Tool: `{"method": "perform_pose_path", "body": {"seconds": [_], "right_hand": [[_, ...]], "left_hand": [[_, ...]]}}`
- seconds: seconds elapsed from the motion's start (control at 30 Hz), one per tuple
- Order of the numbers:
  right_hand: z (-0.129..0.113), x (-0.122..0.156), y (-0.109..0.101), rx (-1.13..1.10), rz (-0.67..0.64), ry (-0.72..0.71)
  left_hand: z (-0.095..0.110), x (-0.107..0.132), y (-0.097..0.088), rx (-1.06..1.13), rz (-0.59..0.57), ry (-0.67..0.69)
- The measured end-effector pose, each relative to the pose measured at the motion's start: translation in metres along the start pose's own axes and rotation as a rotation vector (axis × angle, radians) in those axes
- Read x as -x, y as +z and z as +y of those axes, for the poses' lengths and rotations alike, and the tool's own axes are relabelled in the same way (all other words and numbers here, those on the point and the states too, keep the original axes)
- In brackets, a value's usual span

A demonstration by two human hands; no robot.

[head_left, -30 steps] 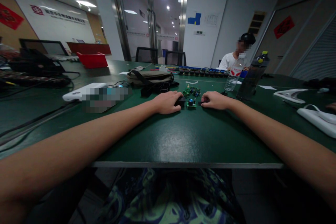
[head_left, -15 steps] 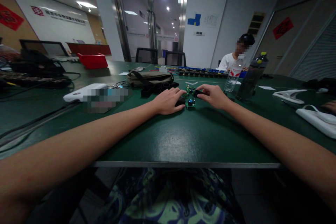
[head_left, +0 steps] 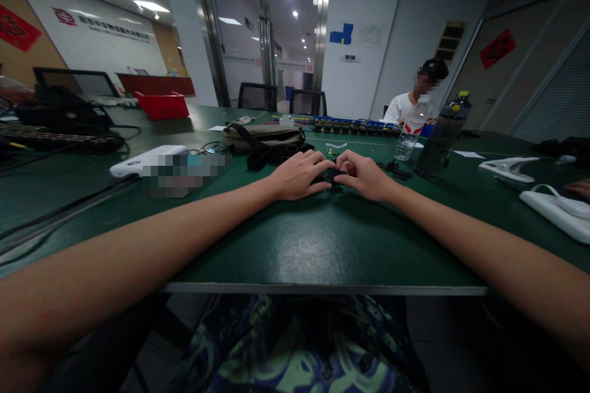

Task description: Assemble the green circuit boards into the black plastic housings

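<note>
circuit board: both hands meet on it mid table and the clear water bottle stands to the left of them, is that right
Not quite: in the head view the clear water bottle stands to the right of the hands, not the left. The left hand and right hand do meet at the green circuit board mid table.

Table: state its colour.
The table is dark green, clearest in the head view.
</note>
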State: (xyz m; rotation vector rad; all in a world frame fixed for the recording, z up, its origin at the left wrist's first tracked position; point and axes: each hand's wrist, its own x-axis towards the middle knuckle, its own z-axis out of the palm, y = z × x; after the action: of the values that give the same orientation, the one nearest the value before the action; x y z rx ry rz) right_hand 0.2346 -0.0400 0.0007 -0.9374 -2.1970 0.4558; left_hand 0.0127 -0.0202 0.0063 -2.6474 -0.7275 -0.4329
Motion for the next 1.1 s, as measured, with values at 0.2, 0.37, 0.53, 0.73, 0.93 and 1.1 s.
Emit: {"method": "perform_pose_path", "body": {"seconds": [0.2, 0.37, 0.53, 0.73, 0.93, 1.1], "right_hand": [[0.002, 0.0, -0.001, 0.029, 0.021, -0.083], [0.006, 0.002, -0.009, 0.146, -0.004, -0.155], [0.013, 0.001, -0.012, 0.265, 0.016, -0.163], [0.013, 0.002, -0.012, 0.32, 0.067, -0.2], [0.014, 0.002, -0.012, 0.327, 0.072, -0.217], [0.015, 0.002, -0.012, 0.324, 0.057, -0.208]], "left_hand": [[-0.004, 0.0, 0.005, -0.077, 0.051, 0.045], [-0.004, 0.0, 0.004, -0.067, 0.091, 0.01], [-0.004, -0.001, 0.004, -0.066, 0.086, 0.001], [-0.003, -0.001, 0.004, -0.06, 0.085, -0.013], [-0.002, -0.001, 0.002, -0.053, 0.072, -0.019], [-0.002, -0.001, 0.003, -0.057, 0.078, -0.025]]}}
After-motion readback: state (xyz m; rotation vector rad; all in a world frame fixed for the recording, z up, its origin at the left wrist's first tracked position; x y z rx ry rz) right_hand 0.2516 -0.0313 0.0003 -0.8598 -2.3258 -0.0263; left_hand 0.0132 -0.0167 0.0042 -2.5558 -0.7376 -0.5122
